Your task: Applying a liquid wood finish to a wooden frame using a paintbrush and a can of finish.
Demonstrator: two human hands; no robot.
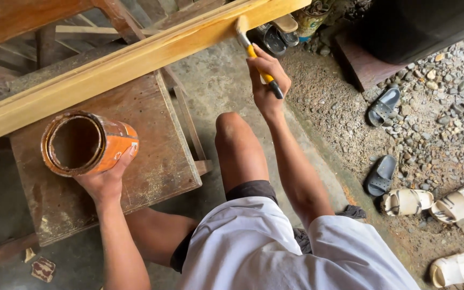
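Head view: varnish stroke in progress on pale wooden beam [135, 64].
Right hand [267, 80], grip wrapped tight round the yellow-handled brush [253, 53], bristles touching the beam's near face towards its upper end. Left hand [106, 180], fingers curled under and cupping the orange tin [89, 144], held tilted just below the beam, over the brown table [151, 139]. Judged next: drag along the grain, reload from tin.

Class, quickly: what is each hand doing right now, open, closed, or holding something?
Left hand: closed around a round orange tin can.
Right hand: closed on a yellow-handled paintbrush against the pale wooden beam.
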